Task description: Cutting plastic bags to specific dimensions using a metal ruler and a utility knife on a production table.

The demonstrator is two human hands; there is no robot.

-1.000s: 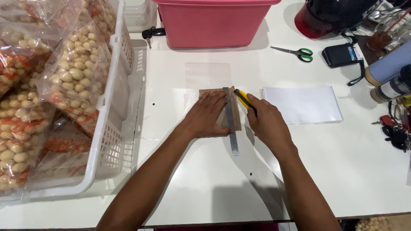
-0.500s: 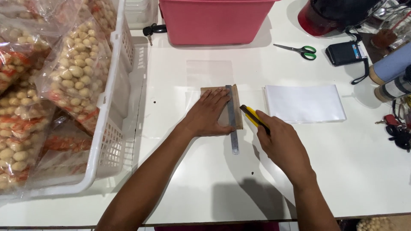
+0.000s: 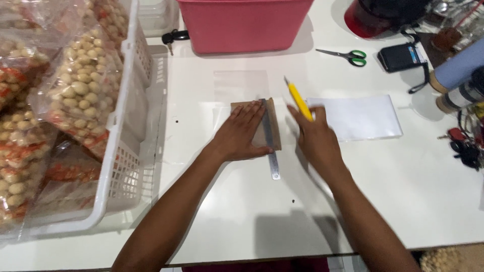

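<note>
Head cam, L to R: our left hand (image 3: 241, 133) lies flat, fingers spread, pinning a brown card (image 3: 259, 126) and steel ruler (image 3: 270, 138) mid-table. Our right hand (image 3: 316, 138) is closed on a yellow utility knife (image 3: 298, 99), off the ruler edge. We'd press hard on the ruler, keep fingertips back, cut w/ light strokes.

1. The flat brown cardboard piece (image 3: 254, 121) lies mid-table on the white table (image 3: 242, 211); the long steel ruler (image 3: 269, 138) lies across its right edge;
2. The left hand (image 3: 242, 133) rests on both; the right hand (image 3: 315, 138), just right, grips the yellow utility knife (image 3: 298, 99);
3. The clear plastic sleeve (image 3: 360, 117) lies farther right; the pink plastic tub (image 3: 242, 22) stands behind; the white lattice basket (image 3: 121, 166) sits left.
</note>
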